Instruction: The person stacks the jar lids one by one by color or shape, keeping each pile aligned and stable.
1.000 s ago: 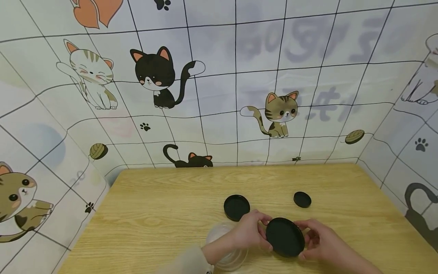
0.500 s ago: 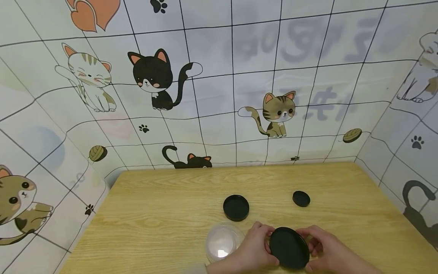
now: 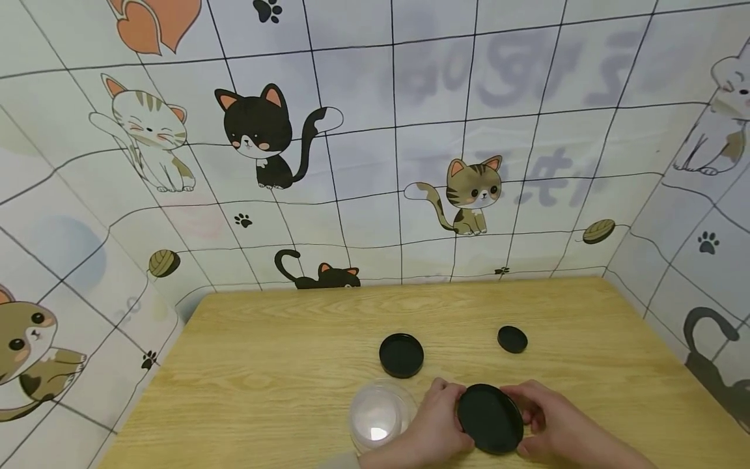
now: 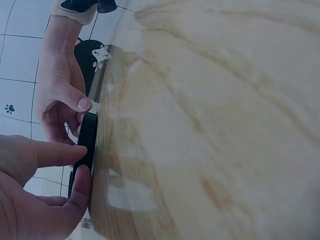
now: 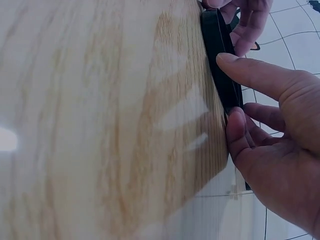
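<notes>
A black round lid (image 3: 489,419) with a shallow rim is held between both hands, close to the wooden table. My left hand (image 3: 436,417) grips its left edge, thumb and fingers at the rim. On the opposite side, my right hand (image 3: 553,420) pinches the right edge. The left wrist view shows the lid (image 4: 88,135) edge-on near the tabletop, with the left hand (image 4: 37,190) nearest the camera. Seen from the right wrist, the right thumb and fingers (image 5: 250,75) press the rim of the lid (image 5: 220,45). Whether it touches the table is unclear.
A clear round plastic container (image 3: 377,413) stands beside the left wrist, partly covered by it. Another black round lid (image 3: 401,355) lies behind it, and a smaller black disc (image 3: 512,339) lies farther right. A cat-print cloth (image 3: 375,143) hangs around the wooden table (image 3: 263,371).
Both hands, holding the lid, have moved slightly down toward the near edge since a second ago. More of the clear container shows now. The other pieces stay on the table.
</notes>
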Demonstrator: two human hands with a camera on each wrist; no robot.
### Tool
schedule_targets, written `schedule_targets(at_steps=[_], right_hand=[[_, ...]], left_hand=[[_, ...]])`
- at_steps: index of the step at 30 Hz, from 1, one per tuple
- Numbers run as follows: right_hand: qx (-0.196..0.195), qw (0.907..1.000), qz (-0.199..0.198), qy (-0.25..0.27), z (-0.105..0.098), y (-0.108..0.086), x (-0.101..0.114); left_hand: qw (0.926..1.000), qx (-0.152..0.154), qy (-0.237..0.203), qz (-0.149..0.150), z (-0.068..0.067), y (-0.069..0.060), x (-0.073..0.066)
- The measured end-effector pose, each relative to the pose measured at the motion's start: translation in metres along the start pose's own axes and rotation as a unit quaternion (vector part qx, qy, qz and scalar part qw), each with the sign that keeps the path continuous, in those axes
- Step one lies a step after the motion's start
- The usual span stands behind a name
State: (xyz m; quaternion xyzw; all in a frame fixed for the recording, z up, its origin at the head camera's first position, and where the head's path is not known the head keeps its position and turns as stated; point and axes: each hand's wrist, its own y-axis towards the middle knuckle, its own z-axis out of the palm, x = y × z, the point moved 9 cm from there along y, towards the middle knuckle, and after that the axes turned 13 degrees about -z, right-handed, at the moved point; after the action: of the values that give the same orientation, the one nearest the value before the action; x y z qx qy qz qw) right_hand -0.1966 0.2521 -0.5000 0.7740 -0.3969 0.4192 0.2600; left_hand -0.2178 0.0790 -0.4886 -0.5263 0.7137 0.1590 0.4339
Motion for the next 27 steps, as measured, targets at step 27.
schedule_targets(at_steps=[27], right_hand=[[-0.024, 0.9948, -0.087, -0.048, -0.031, 0.109, 0.060]], left_hand=[[0.9911, -0.081, -0.087, 0.059, -0.155, 0.002, 0.033]])
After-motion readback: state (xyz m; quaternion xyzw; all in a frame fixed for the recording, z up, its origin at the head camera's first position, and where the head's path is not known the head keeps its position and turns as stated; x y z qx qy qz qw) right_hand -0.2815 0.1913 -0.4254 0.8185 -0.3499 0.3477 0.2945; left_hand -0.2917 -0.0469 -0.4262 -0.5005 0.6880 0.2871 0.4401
